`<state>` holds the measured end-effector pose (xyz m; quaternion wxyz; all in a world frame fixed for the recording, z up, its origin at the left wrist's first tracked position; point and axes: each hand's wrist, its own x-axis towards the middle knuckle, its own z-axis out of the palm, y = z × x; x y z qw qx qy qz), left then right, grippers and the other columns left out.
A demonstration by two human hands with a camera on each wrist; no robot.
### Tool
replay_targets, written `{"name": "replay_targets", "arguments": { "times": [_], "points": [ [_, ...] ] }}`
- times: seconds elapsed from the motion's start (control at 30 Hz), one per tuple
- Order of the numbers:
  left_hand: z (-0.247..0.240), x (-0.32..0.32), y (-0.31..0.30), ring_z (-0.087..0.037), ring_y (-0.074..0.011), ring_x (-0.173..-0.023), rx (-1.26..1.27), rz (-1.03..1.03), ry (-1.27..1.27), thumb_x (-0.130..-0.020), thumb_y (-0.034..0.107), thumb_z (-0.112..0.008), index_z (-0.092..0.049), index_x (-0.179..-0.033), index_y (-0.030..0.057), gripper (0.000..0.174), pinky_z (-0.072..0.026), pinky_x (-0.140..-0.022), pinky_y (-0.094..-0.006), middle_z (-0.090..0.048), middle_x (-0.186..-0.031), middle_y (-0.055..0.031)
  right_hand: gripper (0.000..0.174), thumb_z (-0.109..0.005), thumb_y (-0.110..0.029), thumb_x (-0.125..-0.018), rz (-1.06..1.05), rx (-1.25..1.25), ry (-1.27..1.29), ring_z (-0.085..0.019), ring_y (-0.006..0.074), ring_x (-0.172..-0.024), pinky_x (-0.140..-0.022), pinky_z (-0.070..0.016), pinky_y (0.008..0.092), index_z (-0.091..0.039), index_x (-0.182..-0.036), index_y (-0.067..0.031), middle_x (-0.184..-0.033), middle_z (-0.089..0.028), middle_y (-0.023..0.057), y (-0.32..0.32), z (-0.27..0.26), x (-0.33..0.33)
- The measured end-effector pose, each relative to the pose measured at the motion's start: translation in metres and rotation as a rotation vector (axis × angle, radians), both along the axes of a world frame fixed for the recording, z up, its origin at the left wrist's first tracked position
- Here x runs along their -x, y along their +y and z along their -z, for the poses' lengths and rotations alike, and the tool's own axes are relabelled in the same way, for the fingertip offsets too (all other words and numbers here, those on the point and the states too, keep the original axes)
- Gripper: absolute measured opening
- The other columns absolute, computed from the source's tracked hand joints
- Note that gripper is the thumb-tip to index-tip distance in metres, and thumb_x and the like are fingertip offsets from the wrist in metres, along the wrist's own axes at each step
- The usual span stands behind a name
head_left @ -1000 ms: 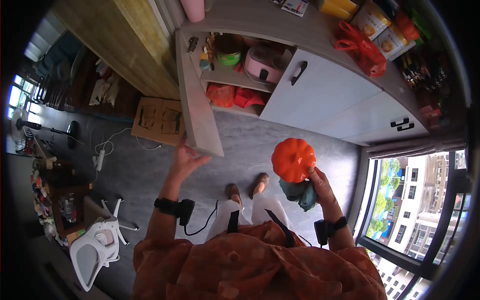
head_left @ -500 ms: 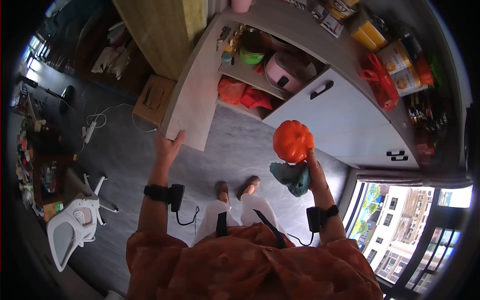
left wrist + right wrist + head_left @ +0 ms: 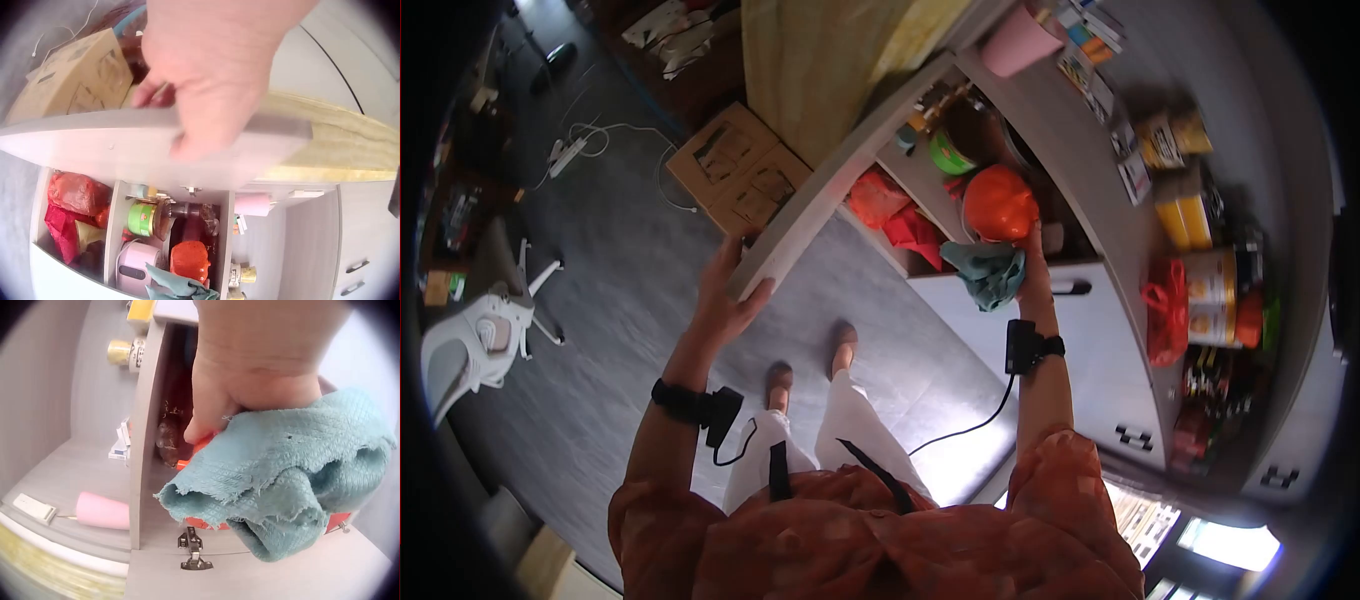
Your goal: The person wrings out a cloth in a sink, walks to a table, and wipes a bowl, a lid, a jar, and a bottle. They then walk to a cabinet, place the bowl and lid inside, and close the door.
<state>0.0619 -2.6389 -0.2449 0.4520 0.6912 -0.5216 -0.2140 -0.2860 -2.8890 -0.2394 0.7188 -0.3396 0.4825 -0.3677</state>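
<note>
My left hand (image 3: 725, 295) grips the free edge of the open cabinet door (image 3: 800, 222), thumb on one face and fingers behind the other. The left wrist view shows the thumb lying on the door's inner face. My right hand (image 3: 1035, 275) holds a glossy orange pumpkin-shaped container (image 3: 998, 203) together with a teal cloth (image 3: 988, 275). Both are at the mouth of the open cabinet, overlapping its upper shelf in the head view. From the right wrist, the ragged cloth (image 3: 281, 465) hides most of the container and the fingertips.
Inside the cabinet are a green tub (image 3: 950, 155), a pink appliance (image 3: 134, 269) and red bags (image 3: 878, 197). On the countertop stand a pink cup (image 3: 1022, 42), large cans (image 3: 1210, 290) and a red bag (image 3: 1166, 310). A cardboard box (image 3: 738, 168) sits beside the door.
The left hand has taken hold of the door edge. The right hand has carried the orange container and cloth from over the floor to the cabinet opening. The head view has turned.
</note>
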Motion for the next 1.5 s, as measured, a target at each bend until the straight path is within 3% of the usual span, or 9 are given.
{"name": "replay_targets", "arguments": {
  "times": [0.23, 0.3, 0.5, 1.03, 1.17, 1.23, 1.37, 1.43, 1.5],
  "points": [
    [-0.017, 0.009, -0.002, -0.056, -0.0198, -0.09, -0.088, -0.068, 0.173, -0.073, 0.007, -0.059, -0.042, -0.12, 0.0032, 0.05, -0.0457, -0.077, -0.0306, -0.055, -0.104, -0.0123, 0.067, -0.053, -0.06, -0.078, -0.121, -0.001, 0.065, -0.057, 0.0138, -0.083, -0.073, -0.0477, 0.027, -0.05, -0.119, -0.0069, -0.101, -0.057, 0.003, -0.113, 0.012, -0.04],
    [-0.021, 0.01, -0.003, -0.055, -0.0194, -0.089, -0.124, -0.084, 0.268, -0.072, 0.005, -0.059, -0.044, -0.116, 0.0033, 0.047, -0.0451, -0.077, -0.0298, -0.055, -0.102, -0.0115, 0.055, -0.054, -0.052, -0.082, -0.044, 0.364, 0.085, -0.056, 0.013, -0.077, -0.069, -0.0472, 0.0246, -0.053, -0.112, -0.0058, -0.092, -0.058, 0.0023, -0.139, 0.028, -0.051],
    [-0.028, 0.012, -0.008, -0.054, -0.0185, -0.085, -0.211, -0.13, 0.213, -0.068, 0.002, -0.06, -0.046, -0.112, 0.0038, 0.046, -0.0444, -0.077, -0.0289, -0.055, -0.098, -0.01, 0.052, -0.054, -0.05, -0.083, -0.144, 0.5, 0.236, -0.056, 0.0128, -0.077, -0.068, -0.0471, 0.0246, -0.053, -0.111, -0.0058, -0.092, -0.058, 0.0023, -0.195, 0.05, -0.079],
    [-0.024, 0.013, -0.008, -0.054, -0.0174, -0.086, -0.213, -0.128, 0.201, -0.067, 0.002, -0.061, -0.045, -0.114, 0.0042, 0.05, -0.0451, -0.076, -0.029, -0.055, -0.1, -0.0093, 0.042, -0.055, -0.042, -0.085, -0.234, 0.95, 0.767, -0.055, 0.0122, -0.076, -0.067, -0.0468, 0.0247, -0.054, -0.107, -0.006, -0.09, -0.057, 0.0024, -0.233, 0.074, -0.051],
    [-0.021, 0.015, -0.008, -0.052, -0.0111, -0.079, -0.128, -0.151, 0.196, -0.068, 0.0, -0.062, -0.049, -0.113, 0.0077, 0.047, -0.0432, -0.071, -0.0232, -0.055, -0.094, -0.0029, 0.041, -0.055, -0.041, -0.086, -0.219, 1.019, 0.869, -0.055, 0.0121, -0.076, -0.067, -0.0468, 0.0247, -0.054, -0.106, -0.006, -0.09, -0.056, 0.0024, -0.211, 0.075, -0.025],
    [-0.019, 0.013, -0.005, -0.052, -0.0111, -0.079, -0.099, -0.136, 0.196, -0.069, 0.0, -0.062, -0.048, -0.113, 0.0072, 0.047, -0.0435, -0.071, -0.0232, -0.055, -0.095, -0.003, 0.031, -0.06, -0.032, -0.084, -0.113, 0.266, 0.078, -0.057, 0.0157, -0.084, -0.071, -0.0481, 0.0327, -0.057, -0.101, -0.0058, -0.09, -0.059, 0.0077, -0.188, 0.085, -0.029],
    [-0.016, 0.011, -0.002, -0.054, -0.0184, -0.092, -0.045, -0.049, 0.194, -0.073, 0.006, -0.063, -0.041, -0.122, 0.0012, 0.054, -0.0462, -0.078, -0.0306, -0.053, -0.105, -0.0117, 0.033, -0.062, -0.034, -0.081, -0.099, -0.283, 0.322, -0.057, 0.0173, -0.067, -0.058, -0.0481, 0.0319, -0.059, -0.095, -0.0042, -0.082, -0.057, 0.0082, -0.069, 0.028, -0.034],
    [-0.012, 0.011, 0.0, -0.053, -0.0181, -0.092, -0.026, -0.036, 0.19, -0.073, 0.007, -0.063, -0.041, -0.122, 0.001, 0.054, -0.0464, -0.078, -0.0307, -0.053, -0.105, -0.0117, 0.037, -0.059, -0.036, -0.084, -0.299, -0.234, 0.523, -0.055, 0.0144, -0.062, -0.056, -0.0474, 0.029, -0.056, -0.11, -0.0091, -0.077, -0.058, 0.0061, -0.016, 0.026, -0.019],
    [-0.002, 0.01, 0.002, -0.054, -0.0176, -0.091, -0.013, -0.051, 0.201, -0.073, 0.01, -0.065, -0.041, -0.122, 0.0008, 0.055, -0.0469, -0.075, -0.0311, -0.053, -0.105, -0.0119, 0.037, -0.055, -0.036, -0.086, -0.27, -0.276, 0.419, -0.055, 0.0156, -0.06, -0.055, -0.0474, 0.0302, -0.056, -0.113, -0.0096, -0.075, -0.058, 0.0079, 0.04, 0.039, 0.0]
  ]
}}
